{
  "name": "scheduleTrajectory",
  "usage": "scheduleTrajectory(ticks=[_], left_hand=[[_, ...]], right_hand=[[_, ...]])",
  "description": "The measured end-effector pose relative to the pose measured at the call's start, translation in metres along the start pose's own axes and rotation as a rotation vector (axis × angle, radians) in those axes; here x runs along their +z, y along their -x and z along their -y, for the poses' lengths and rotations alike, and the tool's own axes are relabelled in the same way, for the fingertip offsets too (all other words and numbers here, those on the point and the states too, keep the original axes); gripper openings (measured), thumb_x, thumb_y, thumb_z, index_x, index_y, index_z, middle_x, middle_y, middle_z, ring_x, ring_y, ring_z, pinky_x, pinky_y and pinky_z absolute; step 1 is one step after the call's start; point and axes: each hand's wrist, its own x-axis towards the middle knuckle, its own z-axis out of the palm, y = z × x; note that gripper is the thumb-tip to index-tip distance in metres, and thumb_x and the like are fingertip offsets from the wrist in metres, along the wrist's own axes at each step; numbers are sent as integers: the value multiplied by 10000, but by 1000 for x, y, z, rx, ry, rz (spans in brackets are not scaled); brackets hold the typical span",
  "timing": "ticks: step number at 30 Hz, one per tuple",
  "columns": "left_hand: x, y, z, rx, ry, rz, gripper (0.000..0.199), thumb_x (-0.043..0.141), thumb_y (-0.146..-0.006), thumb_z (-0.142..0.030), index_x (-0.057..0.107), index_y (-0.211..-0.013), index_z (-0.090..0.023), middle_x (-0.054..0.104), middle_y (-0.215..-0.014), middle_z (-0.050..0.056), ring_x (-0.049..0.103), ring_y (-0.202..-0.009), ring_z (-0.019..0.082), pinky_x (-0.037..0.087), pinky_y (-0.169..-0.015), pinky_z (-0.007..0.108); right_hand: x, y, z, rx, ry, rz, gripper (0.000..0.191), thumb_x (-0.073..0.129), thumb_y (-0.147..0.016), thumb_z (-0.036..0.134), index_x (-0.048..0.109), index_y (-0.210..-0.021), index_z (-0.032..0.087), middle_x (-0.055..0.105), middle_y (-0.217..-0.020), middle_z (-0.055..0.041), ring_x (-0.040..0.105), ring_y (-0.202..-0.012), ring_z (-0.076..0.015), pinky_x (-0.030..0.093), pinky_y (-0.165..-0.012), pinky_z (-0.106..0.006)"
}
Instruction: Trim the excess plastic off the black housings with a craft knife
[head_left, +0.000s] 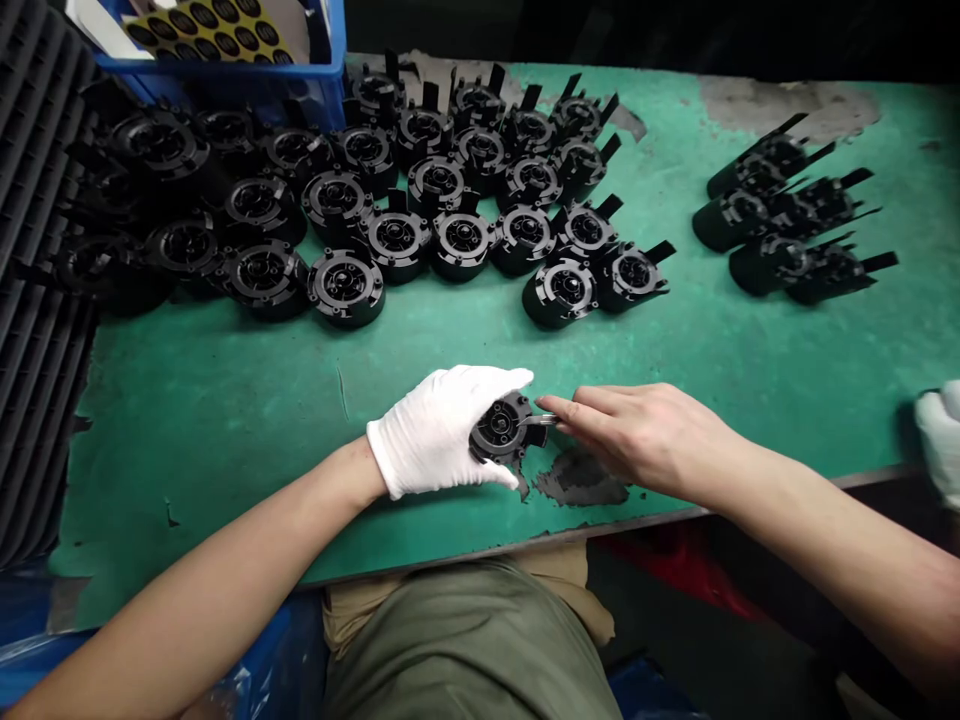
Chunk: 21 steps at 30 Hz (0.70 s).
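Observation:
Near the front edge of the green table, my left hand [435,432] in a white glove is wrapped round a round black plastic part [499,428], whose ringed face points up. My bare right hand [637,432] comes in from the right, its fingers closed on a small metal tool [538,420]. The tool's tip lies over the right side of the black part's face. What kind of tool it is cannot be made out, as my fingers cover its rear end.
Rows of similar black parts [345,288] stand across the back of the green table [420,345], with a smaller group [772,262] at the right. Behind them is a blue bin [315,90] with yellow sticker sheets. Another person's gloved hand [941,435] shows at the right edge.

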Motion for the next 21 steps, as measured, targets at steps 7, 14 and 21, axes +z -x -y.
scheduleTrajectory(ticks=[7,14,21], left_hand=[[-1,0,0,30,5,-13,1130,936,-847,-719,426,-1713,-201,659,-1628,237,673,-1503,421,565,-1269,593],[-3,-1,-1,30,6,1,1112,977,-854,-621,416,-1716,-201,664,-1619,236,674,-1500,419,565,-1264,590],[-3,-4,2,3,55,30,1093,960,-843,-681,455,-1695,-217,694,-1581,222,691,-1472,422,566,-1255,593]], right_hand=[[-10,-1,2,-85,66,50,322,503,-1087,41,646,-1375,49,656,-841,-11,641,-732,-168,395,-625,-338],[-10,-7,-9,-169,37,38,351,481,-1055,11,663,-1350,65,656,-835,-14,610,-712,-169,391,-623,-332],[-12,-19,-31,-300,16,81,388,477,-1067,14,649,-1413,51,668,-838,-28,615,-731,-185,365,-595,-358]])
